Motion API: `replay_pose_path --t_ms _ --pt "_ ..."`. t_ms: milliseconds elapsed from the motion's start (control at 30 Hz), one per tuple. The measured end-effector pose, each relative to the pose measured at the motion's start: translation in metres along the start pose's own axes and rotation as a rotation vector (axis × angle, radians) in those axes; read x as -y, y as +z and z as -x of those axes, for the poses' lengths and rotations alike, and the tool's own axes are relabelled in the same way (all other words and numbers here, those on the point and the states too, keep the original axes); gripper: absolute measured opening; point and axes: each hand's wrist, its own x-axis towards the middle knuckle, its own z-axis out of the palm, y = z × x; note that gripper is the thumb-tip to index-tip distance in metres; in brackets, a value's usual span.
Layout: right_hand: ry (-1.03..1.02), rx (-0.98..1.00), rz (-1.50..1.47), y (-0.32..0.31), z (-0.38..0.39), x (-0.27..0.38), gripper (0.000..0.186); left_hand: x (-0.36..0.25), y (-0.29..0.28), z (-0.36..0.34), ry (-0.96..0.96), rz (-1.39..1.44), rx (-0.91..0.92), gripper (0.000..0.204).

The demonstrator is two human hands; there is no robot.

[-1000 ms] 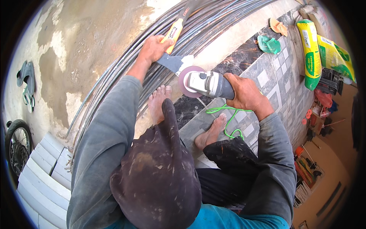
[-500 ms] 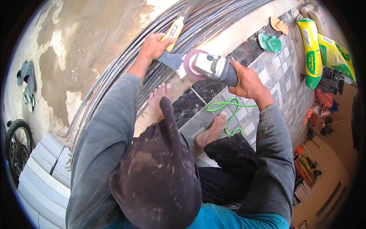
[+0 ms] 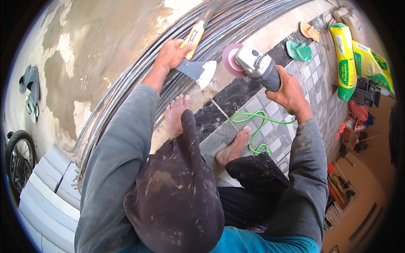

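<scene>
My left hand (image 3: 171, 55) is closed around the head end of a hatchet, next to its yellow handle (image 3: 195, 39), which points up and away. The hatchet's dark blade (image 3: 195, 71) flares to the right and ends in a bright, bare-metal edge. In my right hand (image 3: 291, 93) is a grey and silver angle grinder (image 3: 262, 67), gripped by its dark body. Its round pinkish disc (image 3: 233, 60) faces the blade edge with a small gap between them. A green cord (image 3: 263, 118) loops over the tiles below the grinder.
A bundle of long steel bars (image 3: 139, 69) curves across the ground under the hatchet. My bare feet (image 3: 176, 114) are just below. Green and orange sandals (image 3: 298, 50), yellow-green bags (image 3: 344, 63) and tools lie at right. At left are pale slabs (image 3: 50, 194) and a wheel (image 3: 20, 158).
The grinder has moved right and slightly up, taking its disc off the hatchet's edge. The bright edge now shows whole. My left hand has shifted only slightly.
</scene>
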Motion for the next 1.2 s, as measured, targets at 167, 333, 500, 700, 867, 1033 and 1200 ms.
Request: replay_pose_path --t_ms 167,333,500,700,867,1033,1200 --pt "-0.097 0.054 0.02 0.017 0.037 0.019 0.07 0.0 -0.004 0.0 0.002 -0.022 0.006 0.053" --pt "-0.173 0.175 0.084 0.044 0.045 0.039 0.073 0.002 -0.002 -0.002 0.027 -0.027 -0.002 0.053" --pt "-0.135 0.085 0.054 0.038 0.021 0.034 0.064 -0.003 -0.005 -0.003 0.013 -0.041 0.016 0.055" --pt "-0.214 0.149 0.112 0.048 0.032 0.044 0.064 0.006 0.0 -0.003 0.067 -0.067 -0.057 0.054" --pt "-0.16 0.078 0.102 0.046 0.022 0.032 0.067 0.002 -0.002 -0.004 0.058 -0.042 -0.014 0.054" --pt "-0.161 0.146 0.121 0.046 0.031 0.041 0.066 0.001 -0.003 -0.004 0.004 -0.058 0.01 0.055" --pt "-0.159 0.076 0.078 0.049 0.023 0.027 0.067 -0.002 -0.002 -0.003 0.038 -0.06 -0.007 0.054"
